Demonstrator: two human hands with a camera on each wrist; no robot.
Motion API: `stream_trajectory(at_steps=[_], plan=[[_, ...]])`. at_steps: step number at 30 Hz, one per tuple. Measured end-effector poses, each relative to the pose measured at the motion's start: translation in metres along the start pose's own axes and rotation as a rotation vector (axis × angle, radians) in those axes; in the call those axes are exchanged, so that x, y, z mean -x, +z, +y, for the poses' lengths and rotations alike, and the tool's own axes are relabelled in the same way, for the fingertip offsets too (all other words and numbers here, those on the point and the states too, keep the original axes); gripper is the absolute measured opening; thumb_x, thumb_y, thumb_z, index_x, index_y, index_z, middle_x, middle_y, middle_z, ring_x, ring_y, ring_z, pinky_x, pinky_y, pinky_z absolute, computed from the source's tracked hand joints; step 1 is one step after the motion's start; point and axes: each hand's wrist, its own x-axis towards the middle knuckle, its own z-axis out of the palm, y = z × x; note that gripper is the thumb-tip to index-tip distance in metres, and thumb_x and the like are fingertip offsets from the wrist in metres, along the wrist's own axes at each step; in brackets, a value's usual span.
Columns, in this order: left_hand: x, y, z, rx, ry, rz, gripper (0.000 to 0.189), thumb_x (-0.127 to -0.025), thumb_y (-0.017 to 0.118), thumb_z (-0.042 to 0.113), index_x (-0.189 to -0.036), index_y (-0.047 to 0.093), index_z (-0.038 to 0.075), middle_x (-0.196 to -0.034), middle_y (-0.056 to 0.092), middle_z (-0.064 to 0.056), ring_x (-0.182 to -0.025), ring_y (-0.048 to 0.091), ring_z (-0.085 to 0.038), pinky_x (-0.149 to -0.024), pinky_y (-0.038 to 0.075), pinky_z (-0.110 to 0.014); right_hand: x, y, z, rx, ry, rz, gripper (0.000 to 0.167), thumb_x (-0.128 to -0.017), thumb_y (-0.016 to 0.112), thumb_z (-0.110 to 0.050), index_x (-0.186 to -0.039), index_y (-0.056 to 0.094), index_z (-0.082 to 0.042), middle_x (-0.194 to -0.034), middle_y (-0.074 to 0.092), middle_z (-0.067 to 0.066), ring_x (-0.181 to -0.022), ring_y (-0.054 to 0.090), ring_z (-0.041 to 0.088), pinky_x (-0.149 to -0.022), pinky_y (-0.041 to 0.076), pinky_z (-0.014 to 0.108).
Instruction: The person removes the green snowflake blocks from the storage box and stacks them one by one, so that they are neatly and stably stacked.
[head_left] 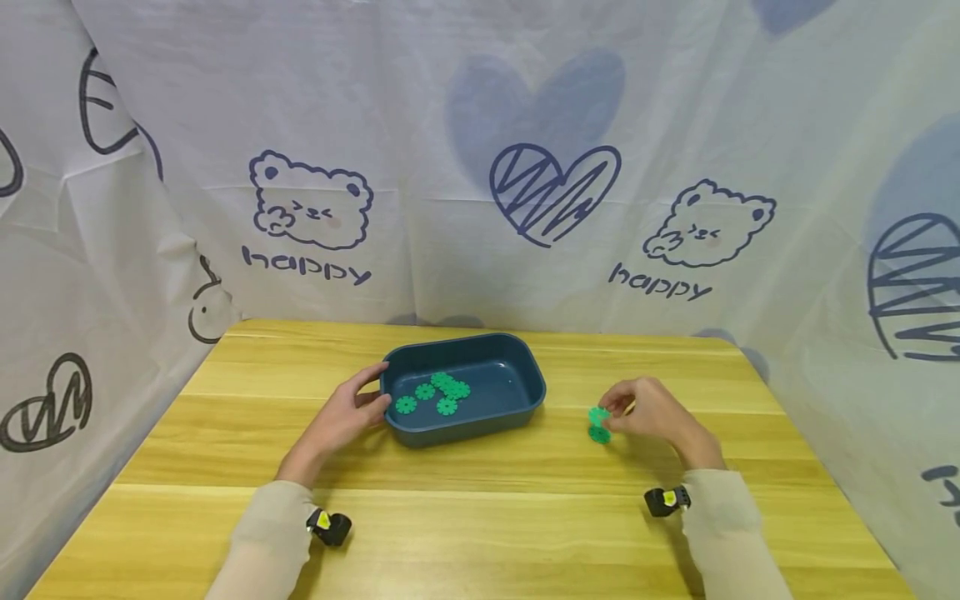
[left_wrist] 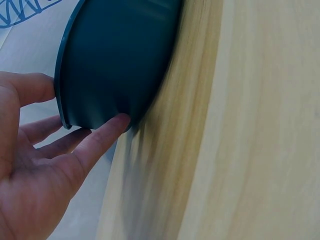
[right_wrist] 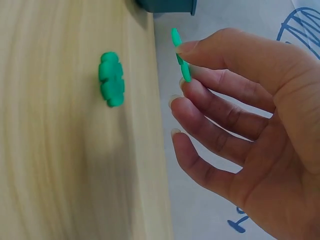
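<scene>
My left hand holds the left end of a dark blue plastic bin, fingers at the rim and thumb lower on the wall, as the left wrist view shows. Inside the bin, toward its left half, lie several green notched discs. To the right of the bin, my right hand pinches one green notched disc between thumb and fingers, held edge-on above the table in the right wrist view. Below it a second green notched disc lies on the wood, apart from the fingers.
The wooden table carries the bin and the loose disc. A white cloth with bear and heart drawings hangs behind the table and along its sides. Each wrist wears a small black camera.
</scene>
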Motion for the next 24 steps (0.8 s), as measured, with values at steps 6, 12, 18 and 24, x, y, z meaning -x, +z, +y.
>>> stream_trajectory(at_steps=[6,12,18,24], plan=[[0.0,0.0,0.001,-0.009,-0.005,0.003,0.061,-0.107,0.051,0.009,-0.163,0.026,0.006,-0.169,0.021,-0.026,-0.147,0.041,-0.05,-0.104,0.058,-0.043,0.0,0.004,0.007,0.008,0.041,-0.009,0.02,-0.082,0.083,-0.01,-0.099,0.077,-0.002,-0.089,0.075,0.005,-0.081,0.065,0.013,-0.069,0.057,0.023],[0.001,0.001,0.001,-0.008,-0.009,0.001,0.061,-0.107,0.051,0.009,-0.163,0.026,0.006,-0.169,0.021,-0.026,-0.147,0.041,-0.049,-0.104,0.057,-0.043,-0.001,0.01,0.011,-0.035,0.089,-0.036,0.022,-0.08,0.085,-0.01,-0.098,0.077,-0.001,-0.091,0.076,0.007,-0.081,0.065,0.014,-0.071,0.057,0.022],[0.001,0.001,0.001,-0.004,-0.012,0.001,0.061,-0.107,0.051,0.01,-0.163,0.026,0.006,-0.169,0.021,-0.025,-0.147,0.041,-0.049,-0.105,0.057,-0.043,0.001,0.014,0.015,-0.073,0.121,-0.055,0.02,-0.08,0.085,-0.008,-0.098,0.077,-0.001,-0.092,0.076,0.008,-0.081,0.066,0.014,-0.07,0.058,0.022],[0.0,0.001,0.001,-0.002,-0.011,0.002,0.062,-0.107,0.051,0.01,-0.163,0.026,0.006,-0.169,0.021,-0.025,-0.147,0.041,-0.049,-0.104,0.057,-0.042,0.0,0.018,0.019,-0.061,0.099,-0.054,0.019,-0.081,0.084,-0.009,-0.097,0.077,-0.001,-0.09,0.076,0.007,-0.079,0.066,0.013,-0.069,0.057,0.021]])
